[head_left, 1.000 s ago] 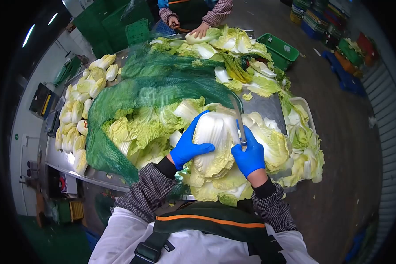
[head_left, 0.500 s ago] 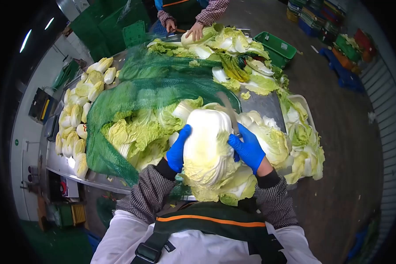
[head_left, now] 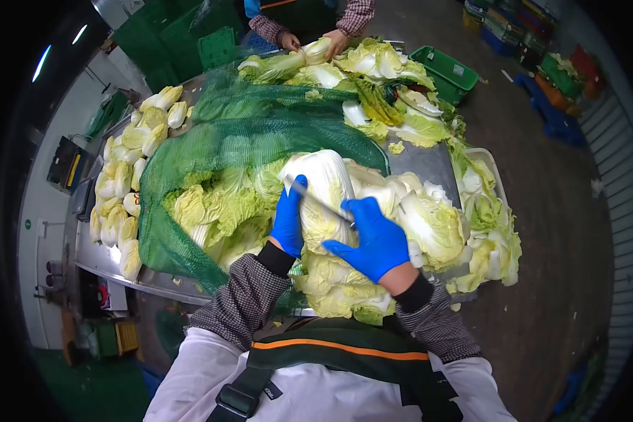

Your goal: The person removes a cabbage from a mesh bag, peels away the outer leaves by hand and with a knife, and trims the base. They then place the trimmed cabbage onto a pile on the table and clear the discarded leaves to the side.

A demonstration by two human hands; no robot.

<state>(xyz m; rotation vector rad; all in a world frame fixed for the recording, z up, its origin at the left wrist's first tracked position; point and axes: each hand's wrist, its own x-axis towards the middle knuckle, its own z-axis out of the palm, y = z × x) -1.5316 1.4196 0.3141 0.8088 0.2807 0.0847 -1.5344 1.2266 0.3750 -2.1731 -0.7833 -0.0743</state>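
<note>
A large napa cabbage (head_left: 326,176) with a white base stands in front of me, its base end pointing away. My left hand (head_left: 288,219), in a blue glove, is wrapped round its left side. In my blue-gloved right hand (head_left: 376,243) is a knife (head_left: 318,202), its blade slanting up and left across the cabbage. The handle is mostly hidden in my fingers. Loose outer leaves (head_left: 341,281) lie below the cabbage, near my apron. To the left, a green mesh sack (head_left: 158,225) lies partly open around leafy cabbages (head_left: 221,207).
Trimmed small cabbages (head_left: 119,179) are piled at the table's left. More cabbages (head_left: 429,228) lie on my right, beside leaves over a pale bin (head_left: 498,184). Across the metal table (head_left: 422,162), a co-worker's hands (head_left: 336,43) handle a cabbage near a green crate (head_left: 443,74).
The cabbage has shifted left and turned. The knife has swung from pointing away to lying across it, and my right hand has moved left. The co-worker's hands have shifted on their cabbage.
</note>
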